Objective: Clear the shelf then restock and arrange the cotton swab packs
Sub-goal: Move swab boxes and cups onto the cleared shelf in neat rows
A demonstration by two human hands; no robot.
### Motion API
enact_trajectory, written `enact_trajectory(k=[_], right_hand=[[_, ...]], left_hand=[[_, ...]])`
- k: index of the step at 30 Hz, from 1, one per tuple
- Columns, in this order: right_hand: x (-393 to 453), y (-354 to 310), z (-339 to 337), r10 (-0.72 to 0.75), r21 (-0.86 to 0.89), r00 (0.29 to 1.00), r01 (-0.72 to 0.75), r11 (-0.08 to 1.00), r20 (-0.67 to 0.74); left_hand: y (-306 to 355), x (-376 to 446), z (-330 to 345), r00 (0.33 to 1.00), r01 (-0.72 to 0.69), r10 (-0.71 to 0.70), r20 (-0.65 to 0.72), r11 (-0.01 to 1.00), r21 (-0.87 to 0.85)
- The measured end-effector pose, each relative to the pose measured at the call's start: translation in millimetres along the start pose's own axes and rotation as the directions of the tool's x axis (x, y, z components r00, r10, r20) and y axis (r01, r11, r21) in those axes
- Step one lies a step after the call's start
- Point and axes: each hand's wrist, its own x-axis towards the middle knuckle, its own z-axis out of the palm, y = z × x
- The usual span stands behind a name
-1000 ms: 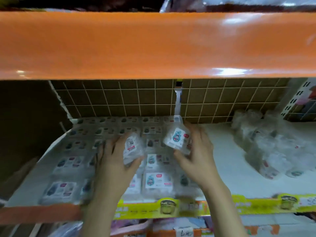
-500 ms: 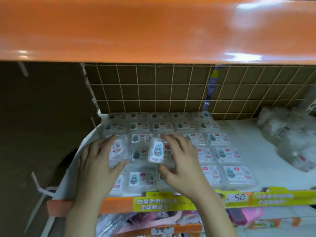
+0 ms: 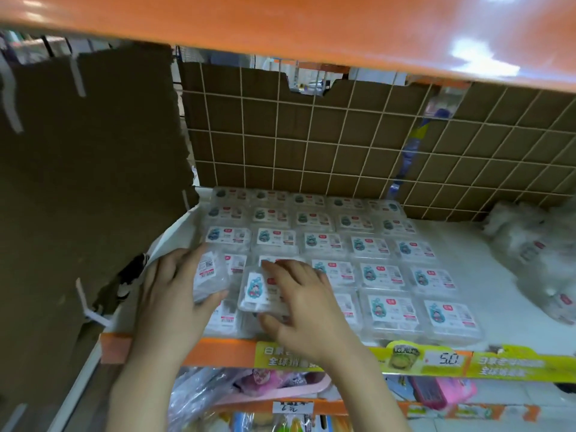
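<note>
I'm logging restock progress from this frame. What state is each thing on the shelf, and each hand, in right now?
Left hand: holds a pack in its grip, barcode side up.
Left pack: tilted, lifted off the rows.
Right hand: holds a pack in its grip.
Right pack: turned sideways above the front rows.
Arranged packs: flat, labels up, in neat rows.
Loose pile: unsorted, at the right.

A white price tag (image 3: 445, 359) on the yellow-green shelf-edge strip (image 3: 514, 366) reads "5.0". The strip carries white Chinese characters; these are too blurred to read with certainty. Labels on the cotton swab packs (image 3: 391, 309) show a cartoon figure, a red mark and a barcode, but their print is too small to read.
</note>
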Motion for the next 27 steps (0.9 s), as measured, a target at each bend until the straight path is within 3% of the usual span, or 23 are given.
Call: enact_trajectory(k=[20,27], right_hand=[[-12,13,1,0.000,0.042,0.995,-0.004,0.999,0.097],[-9,15,5,0.015,-0.044,0.991,-0.009,0.999,0.130]], left_hand=[[-1,-21,-17,0.995,0.032,-0.034,0.096,0.999,0.021],[3,-22,-19,0.993,0.024,-0.025,0.118,1.000,0.015]])
